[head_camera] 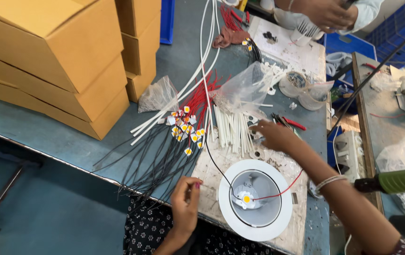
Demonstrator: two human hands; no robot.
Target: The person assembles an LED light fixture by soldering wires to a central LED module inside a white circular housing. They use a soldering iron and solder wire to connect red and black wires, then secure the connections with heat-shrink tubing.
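White housing (255, 200) holds an LED chip (246, 199). Left hand (185, 200) pinches its black wire (216, 165). Right hand (272, 135), fingers loose, touches white tubes (233, 130) spilling from bag (245, 87).

The downlight housing (255, 199) sits on the counter (94, 141)'s near edge; behind it lie sleeving tubes (233, 130), left of those wired LED chips (186, 127), far left stacked cartons (56, 56).

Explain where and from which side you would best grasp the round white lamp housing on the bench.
Probably the white lamp housing is best pinched at its broad flat rim on the near edge, coming from above. The bowl opens upward, with red and black wires leaving over its far and right rim, so the near side is free for fingers.
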